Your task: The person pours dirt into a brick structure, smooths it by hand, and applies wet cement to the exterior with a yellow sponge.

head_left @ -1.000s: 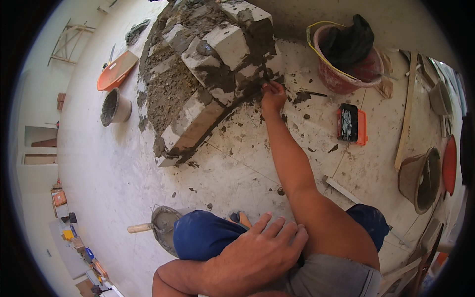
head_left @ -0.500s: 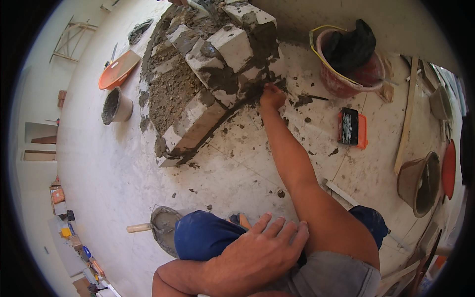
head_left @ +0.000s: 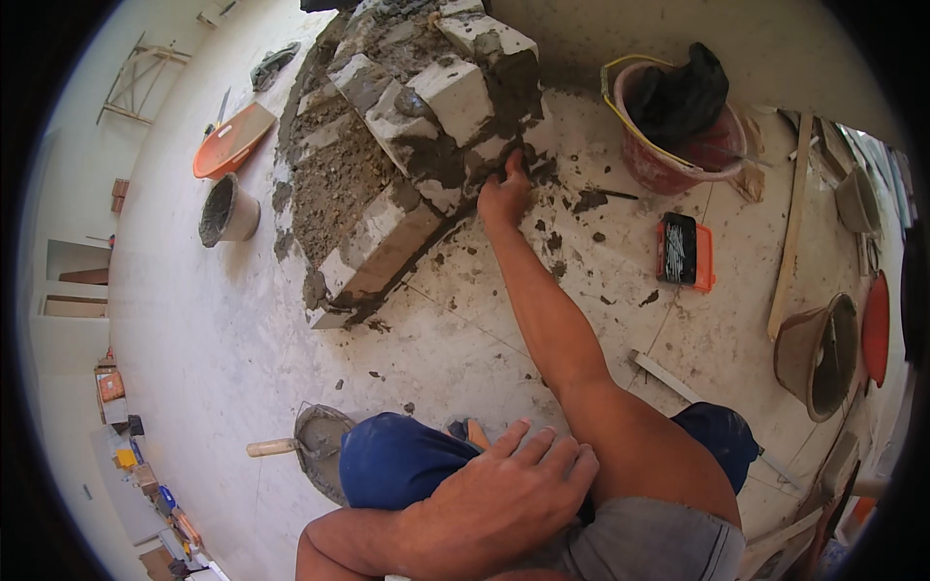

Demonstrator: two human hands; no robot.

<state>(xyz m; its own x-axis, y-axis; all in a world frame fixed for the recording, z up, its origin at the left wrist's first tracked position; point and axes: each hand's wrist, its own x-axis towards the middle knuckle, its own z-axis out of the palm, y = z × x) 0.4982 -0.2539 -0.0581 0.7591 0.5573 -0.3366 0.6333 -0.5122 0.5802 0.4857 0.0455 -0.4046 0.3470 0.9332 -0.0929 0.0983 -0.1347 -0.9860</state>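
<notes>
My right arm reaches out to the base of a low structure of pale blocks (head_left: 455,95) smeared with grey mortar. There my right hand (head_left: 504,198) touches the mortar at the lower joint, one finger stretched out and the others partly hidden. No tool shows in it. My left hand (head_left: 518,489) lies across my lap beside my right upper arm, fingers spread and holding nothing. Rough grey mortar (head_left: 334,165) fills the structure's near left part. Beside my left knee stands a bucket of mortar (head_left: 325,441) with a wooden-handled trowel (head_left: 271,447) in it.
A red bucket (head_left: 659,165) with a black cloth stands by the wall. Nearer are an open box of nails (head_left: 678,252) and a metal bar (head_left: 668,376). More buckets (head_left: 819,358) line the right. An orange scoop (head_left: 232,140) and a small bucket (head_left: 232,213) are at left.
My right hand has shifted slightly left and up along the joint, with a finger now straighter. My left hand stays put. A hand at the top edge has gone from view.
</notes>
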